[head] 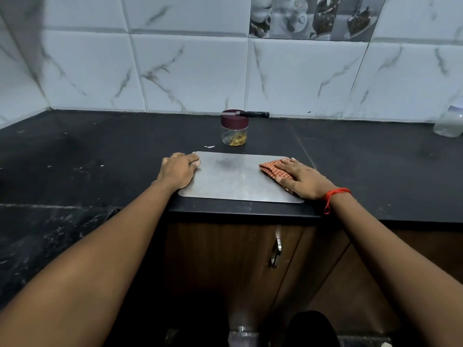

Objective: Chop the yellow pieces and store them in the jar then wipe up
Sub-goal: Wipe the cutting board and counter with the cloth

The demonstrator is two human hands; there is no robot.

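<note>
On the left, the left hand (pixel 179 169) lies over the left edge of a flat metal board (pixel 233 176), its fingers bent down onto the board's far left corner; whether they hook the edge or only press on it cannot be told. The board sits at the front edge of the desk (pixel 100 146), between the two hands, and its middle is bare and dull grey. Just behind the board's far edge lies a small white scrap (pixel 209 146), and a little to the right of it stands the clear jar (pixel 234 132), upright, closed with a maroon lid (pixel 233 120), with the yellow pieces (pixel 237 140) at its bottom. The jar is beyond both hands and touched by neither. A black-handled knife (pixel 253 114) lies flat across the lid, its handle sticking out to the right. On the board's right end is a folded orange checked cloth (pixel 271 169), and the right hand (pixel 304 179) rests flat on it, fingers straight and spread, a red thread (pixel 334 194) tied at the wrist. At the far right edge stands a clear plastic bottle (pixel 449 123). The desk is black stone, speckled with pale marks. Behind it rises a wall of white marble-veined tiles (pixel 190 71), with a grey picture tile (pixel 313 16) of cups high on the right. Below the desk is a brown wooden cabinet door (pixel 225 259) with a metal handle (pixel 275 252)
</note>
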